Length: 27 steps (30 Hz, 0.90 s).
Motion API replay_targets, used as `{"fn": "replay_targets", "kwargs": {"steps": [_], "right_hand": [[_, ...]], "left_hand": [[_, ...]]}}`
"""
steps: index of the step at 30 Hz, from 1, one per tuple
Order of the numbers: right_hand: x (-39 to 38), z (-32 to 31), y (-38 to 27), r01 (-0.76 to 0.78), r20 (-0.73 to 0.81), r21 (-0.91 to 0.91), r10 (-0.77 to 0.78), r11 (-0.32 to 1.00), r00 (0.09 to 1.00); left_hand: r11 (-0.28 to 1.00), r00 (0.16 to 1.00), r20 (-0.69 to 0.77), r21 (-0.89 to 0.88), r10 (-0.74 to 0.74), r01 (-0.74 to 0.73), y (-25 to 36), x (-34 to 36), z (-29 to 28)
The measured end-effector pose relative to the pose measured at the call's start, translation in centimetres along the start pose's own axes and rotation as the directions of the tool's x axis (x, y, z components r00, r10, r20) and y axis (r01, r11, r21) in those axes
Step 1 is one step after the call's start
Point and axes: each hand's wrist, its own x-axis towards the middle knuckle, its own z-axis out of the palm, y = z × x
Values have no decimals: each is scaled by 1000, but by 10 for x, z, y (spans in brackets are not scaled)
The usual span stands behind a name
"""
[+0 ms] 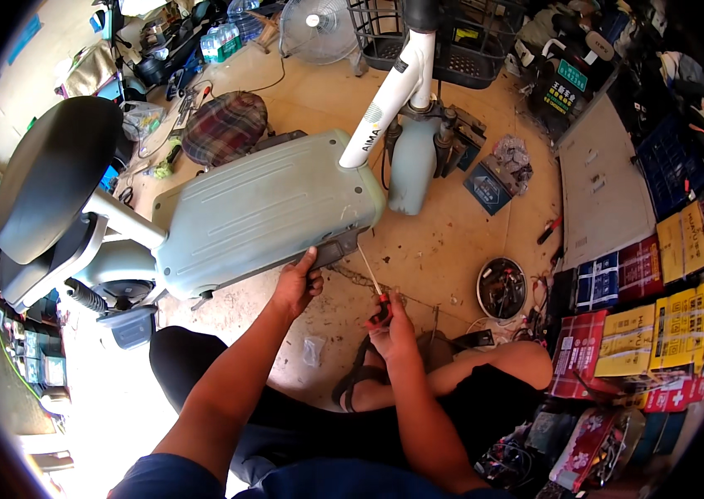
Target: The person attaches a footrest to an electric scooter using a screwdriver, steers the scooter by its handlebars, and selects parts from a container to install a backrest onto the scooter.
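A pale green electric scooter [252,208] with a white stem [381,104] and black seat [57,166] stands before me. My left hand [300,283] grips the dark plastic trim [335,248] along the near side of its deck, thumb uppermost. In my right hand [394,324] is a red-handled screwdriver [382,304], held with its long shaft angled up to the trim's right end; whether the tip touches it is too small to tell. My bent legs are below, around both forearms.
A round pan of small parts [502,288] sits right, beside stacked yellow and red boxes [627,341] and a flat grey panel [597,179]. A small dark box [485,187] lies near the front fork. Behind are a plaid cushion [223,129], fan [319,25] and scattered tools.
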Motion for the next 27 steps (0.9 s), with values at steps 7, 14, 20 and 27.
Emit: {"fn": "replay_targets", "kwargs": {"steps": [7,14,20,27], "right_hand": [[44,-41,2,-509,285,399,425,763,859],[39,-41,7,-640,400,411,502,649,767],[35,-40,2,-586,380,376,457,718,804],[-57,-14,2,296,-63,-337,-335,894,940]], "left_hand": [[982,998,38,-183,45,-38,-37,21,16],[992,978,180,-77,108,-95,-49,45,45],[989,966,240,-133,97,-66,-49,57,55],[975,977,172,-200,129,-93,-49,54,65]]}}
